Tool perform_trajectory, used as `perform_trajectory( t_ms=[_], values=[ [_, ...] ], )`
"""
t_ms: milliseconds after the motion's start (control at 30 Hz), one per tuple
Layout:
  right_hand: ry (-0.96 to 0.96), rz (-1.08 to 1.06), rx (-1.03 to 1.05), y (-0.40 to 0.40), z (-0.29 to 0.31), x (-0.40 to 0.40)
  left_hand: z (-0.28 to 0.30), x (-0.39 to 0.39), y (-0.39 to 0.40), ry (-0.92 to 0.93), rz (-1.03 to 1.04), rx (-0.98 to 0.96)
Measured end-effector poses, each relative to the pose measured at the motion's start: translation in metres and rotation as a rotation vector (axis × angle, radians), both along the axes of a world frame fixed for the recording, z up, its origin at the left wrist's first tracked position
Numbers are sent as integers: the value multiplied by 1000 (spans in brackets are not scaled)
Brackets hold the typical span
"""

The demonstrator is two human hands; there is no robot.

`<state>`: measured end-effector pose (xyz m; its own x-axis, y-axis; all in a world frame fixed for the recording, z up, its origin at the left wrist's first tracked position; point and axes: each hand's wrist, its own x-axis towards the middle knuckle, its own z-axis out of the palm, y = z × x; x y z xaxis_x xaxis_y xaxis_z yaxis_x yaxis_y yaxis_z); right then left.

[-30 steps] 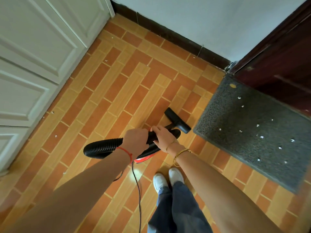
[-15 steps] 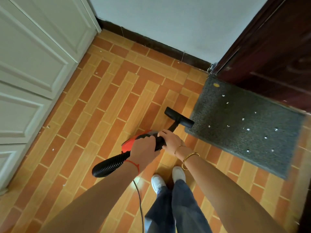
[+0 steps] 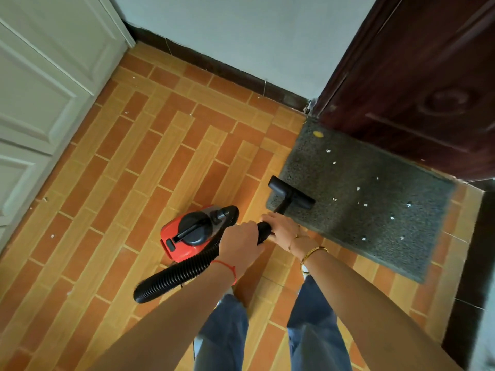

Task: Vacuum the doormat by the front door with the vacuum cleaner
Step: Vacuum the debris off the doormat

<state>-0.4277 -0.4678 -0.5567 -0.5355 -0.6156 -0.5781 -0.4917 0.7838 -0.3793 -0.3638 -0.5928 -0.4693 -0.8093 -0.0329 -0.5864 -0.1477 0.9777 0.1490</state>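
Doormat (image 3: 375, 207) lies flat on the tiled floor (image 3: 150, 162), its far edge against the dark wooden door (image 3: 417, 84) and its left end near the corner where the door frame meets the wall (image 3: 241, 30). Small white scraps (image 3: 358, 188) are scattered over its grey pile, and a yellow fleck (image 3: 318, 134) sits near its far left corner. A few more white bits dot the floor towards the white panelled door (image 3: 40, 84) on the left.

The black nozzle (image 3: 292, 193) rests on the mat's near left corner, its bar set at a slant across the edge. A thin black tube runs back from it to the hands. The right hand (image 3: 284, 228) grips this tube with fingers curled around it; thin bracelets (image 3: 313, 253) circle that wrist. The left hand (image 3: 242, 243) is wrapped around the ribbed black hose (image 3: 184, 271) just behind, nearly touching the right hand, with a red string (image 3: 227, 266) on its wrist. The hose curves down and left past the forearm in a loop.

The red vacuum (image 3: 192, 234) sits on the floor just left of the hands, close to the mat but apart from it, its black handle on top. The person's legs in blue jeans (image 3: 310, 330) stand below, feet mostly hidden.
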Motion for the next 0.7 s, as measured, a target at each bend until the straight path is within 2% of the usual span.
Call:
perform_trajectory(
  t_ms=[367, 700],
  values=[
    [-102, 156, -17, 76, -26, -55, -26, -33, 99, -58, 250, -53],
    [-56, 287, -35, 109, -57, -89, -55, -59, 135, -79, 311, -51]
  ],
)
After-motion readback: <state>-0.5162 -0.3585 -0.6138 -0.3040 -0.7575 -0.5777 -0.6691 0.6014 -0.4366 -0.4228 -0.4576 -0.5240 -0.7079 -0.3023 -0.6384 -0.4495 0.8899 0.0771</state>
